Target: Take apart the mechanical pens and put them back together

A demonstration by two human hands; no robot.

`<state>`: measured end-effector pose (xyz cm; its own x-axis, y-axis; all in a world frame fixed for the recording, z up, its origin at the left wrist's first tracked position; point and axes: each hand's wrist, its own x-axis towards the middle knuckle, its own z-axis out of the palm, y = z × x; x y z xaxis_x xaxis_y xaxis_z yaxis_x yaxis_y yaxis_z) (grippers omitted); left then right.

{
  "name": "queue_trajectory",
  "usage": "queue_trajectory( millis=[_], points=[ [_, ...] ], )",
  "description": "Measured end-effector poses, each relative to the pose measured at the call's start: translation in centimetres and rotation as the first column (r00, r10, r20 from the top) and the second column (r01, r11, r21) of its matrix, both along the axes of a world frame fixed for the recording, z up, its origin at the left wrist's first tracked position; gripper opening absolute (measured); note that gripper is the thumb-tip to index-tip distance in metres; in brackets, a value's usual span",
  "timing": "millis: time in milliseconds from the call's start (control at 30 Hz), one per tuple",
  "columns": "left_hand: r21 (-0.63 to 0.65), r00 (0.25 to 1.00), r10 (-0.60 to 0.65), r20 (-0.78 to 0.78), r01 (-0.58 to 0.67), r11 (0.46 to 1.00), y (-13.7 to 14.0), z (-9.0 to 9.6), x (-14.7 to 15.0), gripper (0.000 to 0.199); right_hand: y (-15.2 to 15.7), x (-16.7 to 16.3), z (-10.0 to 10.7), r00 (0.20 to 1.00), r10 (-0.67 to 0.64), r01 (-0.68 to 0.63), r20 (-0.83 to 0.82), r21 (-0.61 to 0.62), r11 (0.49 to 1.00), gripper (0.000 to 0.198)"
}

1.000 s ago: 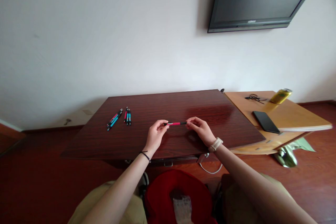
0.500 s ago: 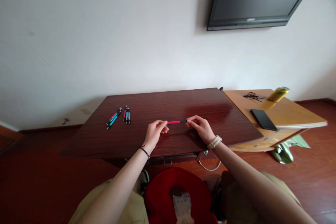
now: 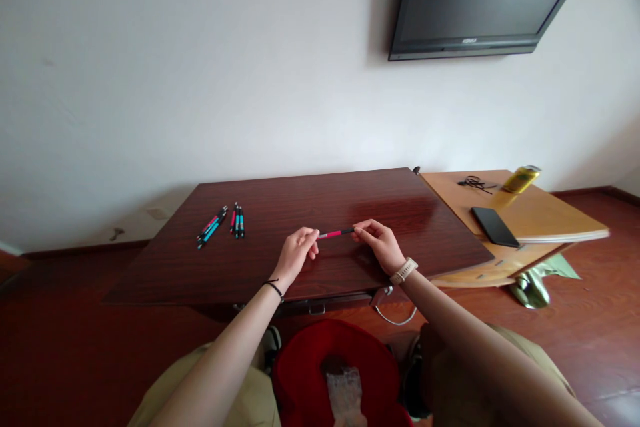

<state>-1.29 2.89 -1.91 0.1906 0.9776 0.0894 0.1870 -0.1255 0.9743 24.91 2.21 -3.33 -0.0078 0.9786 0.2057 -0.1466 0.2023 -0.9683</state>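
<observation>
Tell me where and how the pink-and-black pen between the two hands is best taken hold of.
The pink-and-black pen is probably best pinched at its pink middle, from above: it is slim and roughly level, and the left hand and right hand pinch its opposite ends, leaving that stretch bare.

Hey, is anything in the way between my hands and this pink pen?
No, nothing visible is: your left hand and right hand hold the pen directly, one at each end.

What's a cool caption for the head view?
Left hand and right hand hold a pink pen by its ends over a table.
</observation>
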Motion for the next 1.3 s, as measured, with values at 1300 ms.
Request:
queue_trajectory(
  millis=[1300],
  points=[
    [0.056, 0.992, 0.123, -0.011, -0.122, 0.991, -0.6, 0.1, -0.3, 0.057, -0.2, -0.3, 1.0, 0.999, 0.038, -0.037, 0.009, -0.036, 0.999, 0.039]
  ],
)
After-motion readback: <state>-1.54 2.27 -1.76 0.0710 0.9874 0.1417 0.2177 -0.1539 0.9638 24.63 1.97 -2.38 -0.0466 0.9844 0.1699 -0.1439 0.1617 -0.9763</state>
